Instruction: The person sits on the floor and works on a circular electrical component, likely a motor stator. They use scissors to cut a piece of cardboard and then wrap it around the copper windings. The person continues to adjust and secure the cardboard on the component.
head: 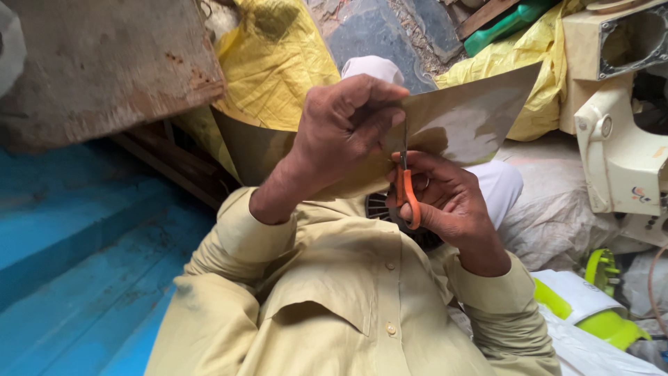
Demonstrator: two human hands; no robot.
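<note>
Over at the far left lies one blue painted floor (76, 244), with one rusty grey slab (104, 63) filling the upper left of the frame. Moving inward, a yellow plastic sack (275, 59) sits in the upper middle, and a second yellow sack (550, 76) shows at upper right.

At the centre of the frame the person's left hand (344, 129) is closed in a pinch on the upper edge of one thin tan sheet (466, 118), thumb in front and fingers curled over the top, holding it taut. The sheet stretches from the middle left up to the upper right, in front of the person's chest. Just right of that hand, the right hand (449, 202) is wrapped around one pair of orange-handled scissors (406, 188), fingers through the loops, blades pointing up into the sheet's lower edge beside the left thumb.

From how things lie, the cut looks only started: the blades sit close to the edge, and most of the sheet to the right appears whole. How wide the blades stand I cannot tell.

Further right stands one cream plastic appliance housing (619, 160), with a lime-green and white part (591, 299) at lower right and one green tool handle (508, 21) at the top.
</note>
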